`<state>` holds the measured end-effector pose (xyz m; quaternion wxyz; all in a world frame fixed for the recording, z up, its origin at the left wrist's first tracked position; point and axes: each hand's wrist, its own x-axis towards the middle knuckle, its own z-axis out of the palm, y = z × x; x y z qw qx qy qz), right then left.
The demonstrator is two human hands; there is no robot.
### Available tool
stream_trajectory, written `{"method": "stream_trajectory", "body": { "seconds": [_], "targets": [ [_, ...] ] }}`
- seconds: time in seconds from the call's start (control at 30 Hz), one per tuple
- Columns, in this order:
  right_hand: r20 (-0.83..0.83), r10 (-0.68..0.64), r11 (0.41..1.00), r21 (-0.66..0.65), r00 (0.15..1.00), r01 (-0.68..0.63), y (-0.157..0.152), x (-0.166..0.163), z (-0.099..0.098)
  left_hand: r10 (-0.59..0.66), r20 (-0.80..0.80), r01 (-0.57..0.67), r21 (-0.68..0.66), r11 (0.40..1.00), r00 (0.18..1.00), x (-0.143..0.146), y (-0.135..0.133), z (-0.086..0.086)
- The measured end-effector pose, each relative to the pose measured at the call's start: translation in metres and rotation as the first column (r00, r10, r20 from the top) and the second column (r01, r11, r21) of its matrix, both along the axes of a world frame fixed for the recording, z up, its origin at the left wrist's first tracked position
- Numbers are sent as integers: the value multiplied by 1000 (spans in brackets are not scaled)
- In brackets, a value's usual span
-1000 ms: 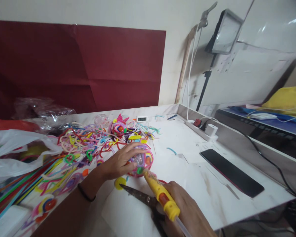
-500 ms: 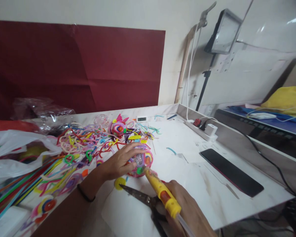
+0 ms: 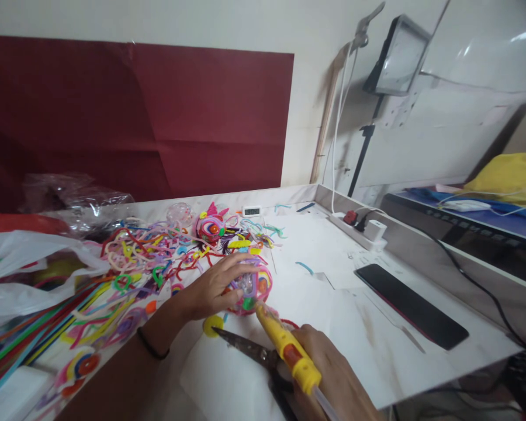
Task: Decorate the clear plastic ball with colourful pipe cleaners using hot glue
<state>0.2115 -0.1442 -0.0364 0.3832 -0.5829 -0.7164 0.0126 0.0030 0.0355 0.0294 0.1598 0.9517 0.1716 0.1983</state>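
My left hand (image 3: pixel 217 283) grips a round craft ball (image 3: pixel 251 289) from its left side. The ball is wrapped in pink and purple pipe cleaners, with clear plastic, an orange spot and a green one showing. My right hand (image 3: pixel 328 371) holds a yellow hot glue gun (image 3: pixel 284 342), a clear glue stick coming out of its rear. The gun's nozzle meets the lower right edge of the ball. Dark scissors (image 3: pixel 248 348) lie below the gun, their tip on a yellow disc (image 3: pixel 213 326); whether my right hand also holds their handles I cannot tell.
Tangled pipe cleaners (image 3: pixel 149 245) cover the left of the table, with a finished-looking ball (image 3: pixel 210 227) behind them. A white plastic bag (image 3: pixel 30 263) sits far left. To the right are a dark phone-like slab (image 3: pixel 409 305) and a power strip (image 3: pixel 359 230) with cables.
The glue gun and my right hand have shifted very slightly down and left. My left hand and the ball stay where they were.
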Motion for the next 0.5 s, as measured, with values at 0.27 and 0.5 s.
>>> {"method": "stream_trajectory", "body": {
  "seconds": [0.27, 0.5],
  "targets": [
    [-16, -27, 1000, 15, 1000, 27, 2, 0, 1, 5, -2, -5, -2, 1000, 1000, -1, -1, 0],
    [-69, -28, 999, 27, 997, 29, 4, -2, 8, 3, -12, -3, 8, 1000, 1000, 1, -1, 0]
  ]
}}
